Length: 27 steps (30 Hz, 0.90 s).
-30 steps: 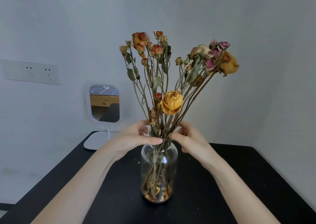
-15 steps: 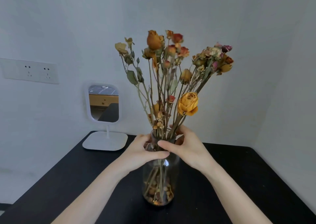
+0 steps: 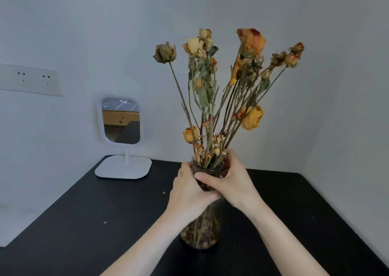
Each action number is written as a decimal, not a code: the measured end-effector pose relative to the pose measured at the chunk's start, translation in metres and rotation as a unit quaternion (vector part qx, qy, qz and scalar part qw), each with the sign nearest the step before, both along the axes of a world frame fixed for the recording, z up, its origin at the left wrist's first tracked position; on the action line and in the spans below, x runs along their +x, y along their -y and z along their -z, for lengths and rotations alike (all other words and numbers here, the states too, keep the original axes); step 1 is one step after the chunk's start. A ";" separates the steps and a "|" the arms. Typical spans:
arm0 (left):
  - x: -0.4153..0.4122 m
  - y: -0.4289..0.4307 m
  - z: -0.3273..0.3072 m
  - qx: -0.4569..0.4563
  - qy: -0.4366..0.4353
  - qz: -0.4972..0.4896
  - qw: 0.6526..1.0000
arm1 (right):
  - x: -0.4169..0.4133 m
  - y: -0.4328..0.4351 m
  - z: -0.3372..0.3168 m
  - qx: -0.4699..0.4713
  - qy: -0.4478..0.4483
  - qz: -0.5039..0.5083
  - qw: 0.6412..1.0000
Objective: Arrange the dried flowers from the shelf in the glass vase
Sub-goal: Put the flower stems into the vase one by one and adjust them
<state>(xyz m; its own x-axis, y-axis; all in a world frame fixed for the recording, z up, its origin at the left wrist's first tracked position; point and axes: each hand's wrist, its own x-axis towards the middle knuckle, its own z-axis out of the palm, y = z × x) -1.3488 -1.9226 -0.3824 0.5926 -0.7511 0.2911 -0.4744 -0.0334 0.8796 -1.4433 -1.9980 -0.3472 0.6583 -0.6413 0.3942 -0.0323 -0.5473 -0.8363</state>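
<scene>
A bunch of dried flowers (image 3: 223, 90), orange, yellow and brownish roses on long thin stems, stands upright in a clear glass vase (image 3: 200, 231) on the black table (image 3: 84, 223). Loose petals and stem ends fill the vase's bottom. My left hand (image 3: 189, 191) wraps the vase's neck from the left. My right hand (image 3: 231, 181) wraps it from the right, thumb across the front. Both hands hide the vase's upper half; only its rim and lower body show.
A small white mirror on a stand (image 3: 122, 141) sits at the table's back left corner. A white socket strip (image 3: 29, 79) is on the left wall. Walls close in behind and to the right. Small crumbs lie on the table left of the vase.
Both hands slid down from the stems at the vase's mouth onto its neck. The bunch has turned, so different blooms face me, and the flowers spread wider.
</scene>
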 end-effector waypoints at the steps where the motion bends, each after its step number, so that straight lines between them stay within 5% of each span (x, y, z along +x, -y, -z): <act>1: 0.001 -0.001 0.001 -0.027 -0.037 0.035 0.998 | -0.001 0.001 0.001 -0.002 0.001 0.006 1.000; 4: 0.013 -0.012 0.009 -0.069 -0.111 0.120 0.984 | -0.002 0.003 0.003 0.002 0.008 0.010 1.000; 18: 0.031 -0.026 0.041 0.013 -0.084 0.149 0.985 | -0.019 0.033 0.004 0.096 -0.024 -0.110 0.989; 27: 0.027 -0.022 0.049 0.008 -0.078 0.151 0.985 | -0.011 0.021 0.016 0.019 -0.023 0.000 1.000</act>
<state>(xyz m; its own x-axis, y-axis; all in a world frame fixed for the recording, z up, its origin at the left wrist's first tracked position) -1.3218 -1.9010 -0.4319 0.3776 -0.9039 0.2010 -0.3245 0.0741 0.9430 -1.4543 -2.0190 -0.3629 0.6754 -0.6555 0.3379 -0.0722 -0.5148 -0.8543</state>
